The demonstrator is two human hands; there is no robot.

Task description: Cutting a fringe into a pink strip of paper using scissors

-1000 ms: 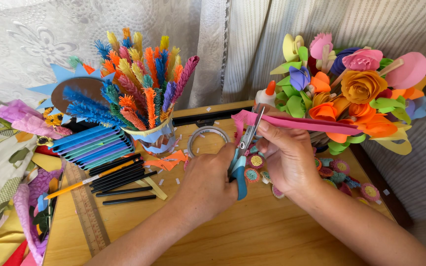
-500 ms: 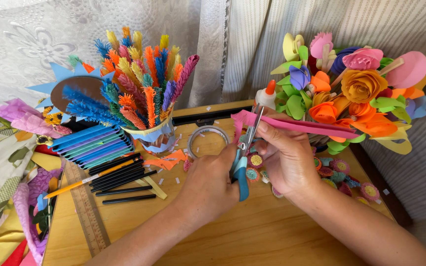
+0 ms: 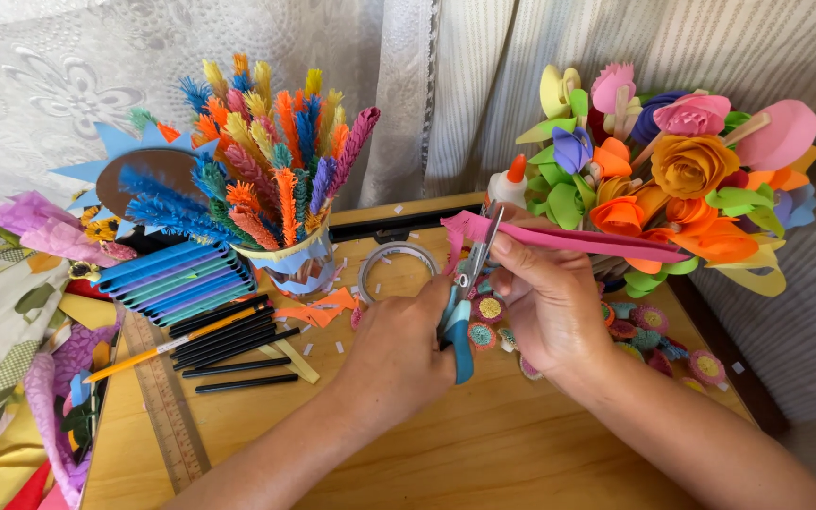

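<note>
The left hand [image 3: 399,351] is closed around the teal handles of a pair of scissors [image 3: 465,293], whose blades point up toward twelve o'clock and meet the near end of a pink paper strip [image 3: 559,236]. The right hand [image 3: 548,307] pinches that strip between thumb and fingers just at three o'clock of the blades, the strip running on toward three o'clock across the front of a paper flower bouquet [image 3: 682,179]. At ten o'clock of the left hand lies a roll of clear tape [image 3: 397,269] on the wooden table [image 3: 484,453], beside a cup of fringed paper stems [image 3: 280,189].
</note>
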